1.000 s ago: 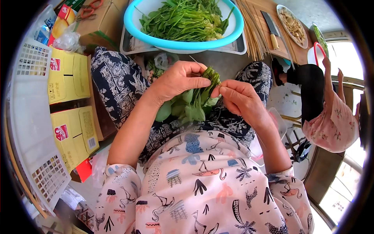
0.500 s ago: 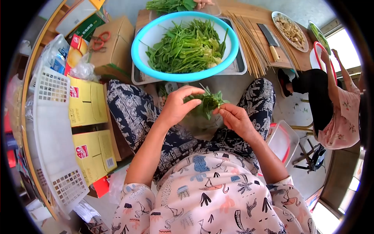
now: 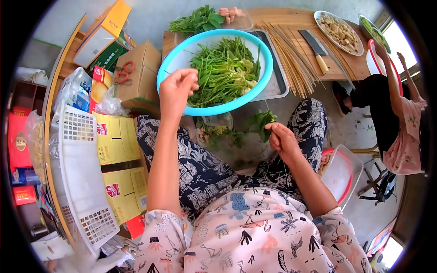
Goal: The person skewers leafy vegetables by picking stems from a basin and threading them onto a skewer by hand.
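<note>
My left hand (image 3: 177, 92) is raised over the left rim of the blue-edged basin (image 3: 269, 68), its fingers curled together; whatever they may hold is hidden. Inside the basin lies a heap of leafy green stems (image 3: 218, 75). My right hand (image 3: 283, 140) pinches a thin skewer above my knee. Bunched green leaves (image 3: 260, 125) are threaded on it, with the thin tip poking up beyond them and the other end showing below my hand.
A knife (image 3: 314, 48) and many loose skewers (image 3: 289, 59) lie on the wooden table (image 3: 268, 16). Behind the basin are more greens (image 3: 198, 20). Yellow boxes (image 3: 116, 139) stand at left. Another person (image 3: 400, 132) sits at right, near a plate of food pieces (image 3: 339, 32).
My left hand has left the bunch of greens and moved up and left to the basin. My right hand still holds the skewered greens, now farther right. The view has tilted upward, showing more table.
</note>
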`<state>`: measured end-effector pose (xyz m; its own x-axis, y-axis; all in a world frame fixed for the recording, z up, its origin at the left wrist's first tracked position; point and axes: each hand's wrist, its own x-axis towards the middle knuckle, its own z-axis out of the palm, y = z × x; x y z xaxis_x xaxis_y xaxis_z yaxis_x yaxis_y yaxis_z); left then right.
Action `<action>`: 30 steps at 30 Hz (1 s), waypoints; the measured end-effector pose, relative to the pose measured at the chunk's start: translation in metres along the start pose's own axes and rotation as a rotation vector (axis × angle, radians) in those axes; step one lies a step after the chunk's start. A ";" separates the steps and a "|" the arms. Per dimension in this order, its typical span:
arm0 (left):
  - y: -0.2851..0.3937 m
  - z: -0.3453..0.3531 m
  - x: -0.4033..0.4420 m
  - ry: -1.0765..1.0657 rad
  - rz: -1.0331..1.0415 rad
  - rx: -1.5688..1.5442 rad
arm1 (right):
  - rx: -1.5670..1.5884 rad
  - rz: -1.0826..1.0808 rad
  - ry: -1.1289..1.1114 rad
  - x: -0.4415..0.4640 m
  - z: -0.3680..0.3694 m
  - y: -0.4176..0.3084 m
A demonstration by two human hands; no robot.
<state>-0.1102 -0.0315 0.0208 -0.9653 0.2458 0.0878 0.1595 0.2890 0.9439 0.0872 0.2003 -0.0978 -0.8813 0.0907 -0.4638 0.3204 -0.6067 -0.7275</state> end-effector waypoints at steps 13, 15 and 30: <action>-0.081 0.030 0.097 0.008 -0.134 0.301 | 0.049 0.026 0.003 -0.007 -0.005 0.001; -0.080 0.030 0.095 -0.025 -0.141 0.253 | 0.051 0.029 0.011 -0.008 -0.003 0.000; -0.006 -0.026 0.056 0.271 0.102 -0.302 | 0.026 0.052 -0.009 -0.005 0.001 0.001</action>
<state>-0.1701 -0.0430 0.0285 -0.9736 -0.0053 0.2283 0.2284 -0.0186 0.9734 0.0915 0.1978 -0.0958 -0.8670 0.0513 -0.4956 0.3566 -0.6309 -0.6891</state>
